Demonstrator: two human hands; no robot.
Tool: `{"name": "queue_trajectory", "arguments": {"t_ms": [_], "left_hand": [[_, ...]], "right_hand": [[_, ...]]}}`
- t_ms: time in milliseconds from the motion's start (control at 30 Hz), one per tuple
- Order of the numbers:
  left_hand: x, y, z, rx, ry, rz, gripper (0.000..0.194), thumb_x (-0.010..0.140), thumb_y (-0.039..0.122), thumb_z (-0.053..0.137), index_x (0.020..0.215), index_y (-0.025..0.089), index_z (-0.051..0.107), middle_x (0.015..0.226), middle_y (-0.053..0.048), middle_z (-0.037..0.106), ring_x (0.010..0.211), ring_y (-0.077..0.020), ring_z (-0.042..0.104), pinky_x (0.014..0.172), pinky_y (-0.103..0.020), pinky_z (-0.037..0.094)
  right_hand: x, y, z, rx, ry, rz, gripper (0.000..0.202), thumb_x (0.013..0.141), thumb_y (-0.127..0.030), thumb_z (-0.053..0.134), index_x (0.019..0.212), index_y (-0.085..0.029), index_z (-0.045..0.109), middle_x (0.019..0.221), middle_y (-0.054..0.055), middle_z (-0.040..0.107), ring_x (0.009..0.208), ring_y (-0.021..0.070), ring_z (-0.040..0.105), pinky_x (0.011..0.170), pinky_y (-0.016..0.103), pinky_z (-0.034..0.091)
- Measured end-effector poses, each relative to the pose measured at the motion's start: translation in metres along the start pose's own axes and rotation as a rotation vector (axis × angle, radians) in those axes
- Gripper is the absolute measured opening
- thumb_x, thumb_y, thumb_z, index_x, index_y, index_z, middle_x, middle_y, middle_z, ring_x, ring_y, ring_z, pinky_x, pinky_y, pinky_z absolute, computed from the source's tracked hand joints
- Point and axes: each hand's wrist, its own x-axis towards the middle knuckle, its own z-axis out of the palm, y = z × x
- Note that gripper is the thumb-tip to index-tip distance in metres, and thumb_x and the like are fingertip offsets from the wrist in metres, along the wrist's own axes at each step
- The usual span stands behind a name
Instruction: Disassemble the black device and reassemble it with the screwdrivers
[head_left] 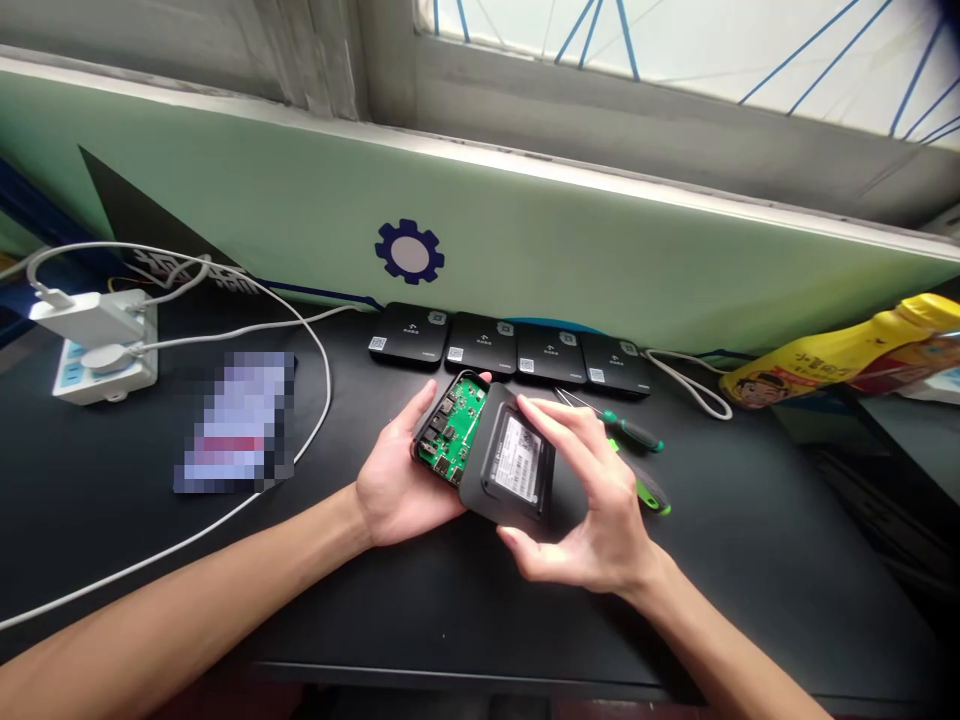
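A black case with a green circuit board (459,425) inside lies in my left hand (401,485), the thumb along its left edge. My right hand (592,500) grips a black cover (510,460) by its edges, fingers at the top and thumb at the bottom. The cover bears a white printed label and overlaps the right side of the case, tilted. Whether the two parts touch cannot be made out. Just behind my right hand lie a screwdriver with a dark green handle (634,432) and a tool with a bright green and black handle (652,493).
Several closed black boxes (480,345) stand in a row against the green partition (300,220). At left are a white power strip (112,350) with a white cable (326,370) and a blurred phone (240,420). A yellow bottle (840,355) lies at right.
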Motion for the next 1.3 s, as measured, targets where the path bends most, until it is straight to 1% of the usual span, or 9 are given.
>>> {"name": "queue_trajectory", "arguments": {"t_ms": [133,333,500,633,733,867,1000,1167,1300], "left_hand": [[-0.001,-0.005,-0.001,0.053,-0.002,-0.029,0.058,0.118,0.054,0.052,0.174,0.039,0.05,0.156,-0.009,0.073,0.139,-0.0342,0.072,0.122,-0.052,0.052],[0.0,-0.01,0.001,0.103,0.008,-0.016,0.061,0.117,0.056,0.051,0.175,0.037,0.049,0.154,-0.013,0.074,0.135,-0.0397,0.074,0.116,-0.062,0.055],[0.0,-0.01,-0.003,0.083,-0.057,-0.03,0.059,0.117,0.056,0.051,0.173,0.037,0.052,0.157,-0.011,0.072,0.138,-0.0386,0.073,0.12,-0.058,0.053],[-0.001,-0.011,-0.007,0.085,-0.098,-0.078,0.062,0.117,0.062,0.049,0.174,0.037,0.051,0.157,-0.013,0.072,0.14,-0.0397,0.073,0.122,-0.058,0.05],[-0.001,-0.012,-0.009,0.077,-0.093,-0.069,0.062,0.118,0.061,0.048,0.174,0.036,0.05,0.156,-0.012,0.074,0.14,-0.0377,0.073,0.123,-0.054,0.049],[-0.001,-0.011,-0.008,0.073,-0.098,-0.073,0.06,0.118,0.06,0.048,0.173,0.037,0.052,0.155,-0.012,0.074,0.136,-0.0384,0.076,0.122,-0.056,0.05],[-0.001,-0.009,-0.006,0.079,-0.101,-0.064,0.058,0.118,0.057,0.049,0.173,0.037,0.052,0.157,-0.011,0.073,0.138,-0.0369,0.075,0.121,-0.052,0.051],[-0.002,-0.007,-0.007,0.086,-0.102,-0.12,0.06,0.118,0.061,0.047,0.172,0.035,0.054,0.147,-0.012,0.079,0.133,-0.0373,0.077,0.119,-0.053,0.052],[-0.001,-0.006,-0.008,0.094,-0.109,-0.147,0.064,0.117,0.063,0.048,0.172,0.032,0.054,0.148,-0.014,0.078,0.129,-0.0396,0.078,0.12,-0.056,0.05]], "right_hand": [[0.0,-0.003,0.008,-0.046,0.03,-0.017,0.102,0.072,-0.037,0.094,0.165,-0.021,0.056,0.154,0.019,0.068,0.133,0.0414,0.068,0.115,0.063,0.052],[-0.002,-0.004,0.013,-0.033,0.028,-0.028,0.1,0.075,-0.035,0.093,0.166,-0.023,0.055,0.156,0.021,0.067,0.135,0.0435,0.068,0.116,0.065,0.052],[-0.002,-0.002,0.016,-0.024,0.038,-0.042,0.101,0.076,-0.03,0.093,0.169,-0.024,0.054,0.159,0.021,0.066,0.14,0.0444,0.066,0.117,0.067,0.053],[-0.002,-0.002,0.018,-0.019,0.027,-0.017,0.102,0.076,-0.032,0.094,0.17,-0.026,0.054,0.162,0.02,0.064,0.142,0.0462,0.065,0.117,0.07,0.055],[-0.003,-0.002,0.019,-0.007,0.02,-0.004,0.103,0.077,-0.034,0.094,0.171,-0.027,0.052,0.165,0.019,0.062,0.144,0.0476,0.063,0.118,0.074,0.054],[-0.005,0.0,0.019,0.016,0.007,0.009,0.102,0.08,-0.036,0.095,0.172,-0.029,0.051,0.166,0.019,0.061,0.144,0.0476,0.062,0.118,0.077,0.053],[-0.007,0.001,0.019,0.012,-0.008,0.004,0.101,0.082,-0.038,0.095,0.172,-0.03,0.05,0.168,0.019,0.06,0.144,0.0481,0.061,0.118,0.08,0.052],[-0.007,0.0,0.018,0.022,-0.041,0.006,0.1,0.086,-0.041,0.095,0.174,-0.03,0.048,0.172,0.018,0.056,0.147,0.0468,0.059,0.12,0.078,0.053],[-0.008,-0.002,0.018,0.005,-0.054,0.004,0.1,0.09,-0.042,0.094,0.176,-0.029,0.045,0.176,0.017,0.052,0.15,0.0458,0.056,0.12,0.074,0.055]]}}
